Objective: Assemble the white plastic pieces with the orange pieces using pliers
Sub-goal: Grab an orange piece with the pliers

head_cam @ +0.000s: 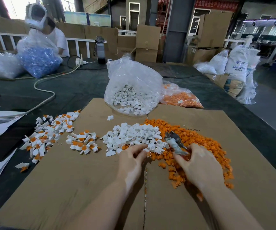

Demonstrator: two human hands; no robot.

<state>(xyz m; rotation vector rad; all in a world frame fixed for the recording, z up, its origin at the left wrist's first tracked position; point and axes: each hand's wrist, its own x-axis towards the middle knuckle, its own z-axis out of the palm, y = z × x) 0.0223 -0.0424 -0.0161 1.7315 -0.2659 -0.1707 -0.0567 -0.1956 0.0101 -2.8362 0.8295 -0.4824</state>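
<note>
On the cardboard (67, 180), assembled pieces (51, 135) lie at the left, then a white pile (134, 135) and an orange pile (205, 146). The left hand (132, 161) pinches a white piece at the pile's edge. The right hand (198, 165) holds pliers (175, 143) over the orange pile.

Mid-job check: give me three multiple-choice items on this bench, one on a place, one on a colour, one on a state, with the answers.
1. Where does the loose orange pile lie relative to the loose white pile?
A. to its right
B. to its left
C. in a box

2. What colour are the pieces in the bag by the other person?
A. green
B. blue
C. red

3. What does the right hand hold?
A. nothing
B. a bottle
C. the pliers

Answers: 1 A, orange spreads rightward of white on the cardboard; 2 B, blue shows through the clear plastic; 3 C, its fingers curl round the wrapped handles.
</note>
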